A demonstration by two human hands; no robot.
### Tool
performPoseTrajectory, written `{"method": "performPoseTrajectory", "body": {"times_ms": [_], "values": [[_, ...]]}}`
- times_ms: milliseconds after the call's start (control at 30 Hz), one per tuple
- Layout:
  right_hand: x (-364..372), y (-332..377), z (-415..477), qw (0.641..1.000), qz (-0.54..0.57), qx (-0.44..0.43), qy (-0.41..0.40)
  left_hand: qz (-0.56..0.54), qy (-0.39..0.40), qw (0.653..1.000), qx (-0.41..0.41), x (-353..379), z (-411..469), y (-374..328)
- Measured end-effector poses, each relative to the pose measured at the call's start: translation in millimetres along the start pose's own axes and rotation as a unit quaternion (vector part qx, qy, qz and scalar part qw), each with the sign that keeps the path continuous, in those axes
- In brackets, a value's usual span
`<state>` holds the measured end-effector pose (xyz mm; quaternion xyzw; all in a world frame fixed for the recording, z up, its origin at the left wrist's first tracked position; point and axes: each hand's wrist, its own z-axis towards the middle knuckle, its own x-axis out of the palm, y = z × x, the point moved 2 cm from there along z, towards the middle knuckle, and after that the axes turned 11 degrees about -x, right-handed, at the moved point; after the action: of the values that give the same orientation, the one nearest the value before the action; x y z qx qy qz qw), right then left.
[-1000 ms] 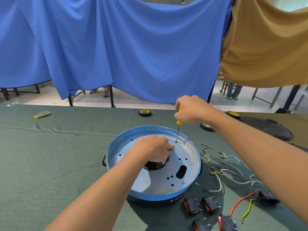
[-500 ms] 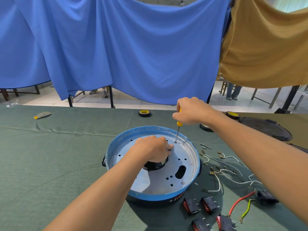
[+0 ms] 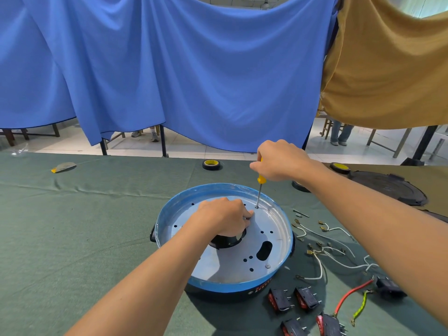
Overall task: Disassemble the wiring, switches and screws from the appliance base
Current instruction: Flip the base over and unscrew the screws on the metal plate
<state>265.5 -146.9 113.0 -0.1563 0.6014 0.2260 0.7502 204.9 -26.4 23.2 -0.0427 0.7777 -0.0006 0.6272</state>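
Barely turned since before, the right grip holds a yellow-handled screwdriver upright on a screw in the round blue appliance base on the green tabletop; the left grip rests curled inside, contents unclear. Keep the shaft vertical.

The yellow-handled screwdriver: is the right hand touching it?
Touching. The head view shows the right hand gripping the yellow-handled screwdriver by its handle, only the handle's end and shaft showing below.

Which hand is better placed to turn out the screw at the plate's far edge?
Right. The right hand grips the screwdriver, whose tip sits on that screw; the left hand only rests on the metal plate beside it.
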Motion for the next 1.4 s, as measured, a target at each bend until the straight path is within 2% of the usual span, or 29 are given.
{"method": "performPoseTrajectory", "body": {"times_ms": [467,700,867,1067,1200,1400], "values": [[-1.1,-2.0,-1.4,1.0,0.021,0.016,0.011,-0.004,-0.003,1.0,0.003,-0.6,-2.4,-0.3],[-0.1,-1.6,-2.6,1.0,-0.01,0.018,-0.019,-0.005,0.002,1.0,0.001,-0.5,-3.5,0.4],[-0.8,-2.3,-4.0,0.999,0.031,0.024,0.005,-0.009,0.002,1.0,0.0,-0.8,-4.0,1.2],[2.9,-3.6,-4.2,0.999,-0.001,0.02,-0.032,-0.007,0.002,1.0,0.0,-0.9,-3.3,0.7],[1.8,-4.2,-5.3,0.999,0.035,0.021,-0.004,-0.011,0.002,1.0,0.0,-0.7,-2.7,1.0],[2.3,-2.6,-4.2,0.999,0.012,0.01,-0.032,-0.014,0.003,1.0,0.001,-0.5,-2.9,0.8]]}}
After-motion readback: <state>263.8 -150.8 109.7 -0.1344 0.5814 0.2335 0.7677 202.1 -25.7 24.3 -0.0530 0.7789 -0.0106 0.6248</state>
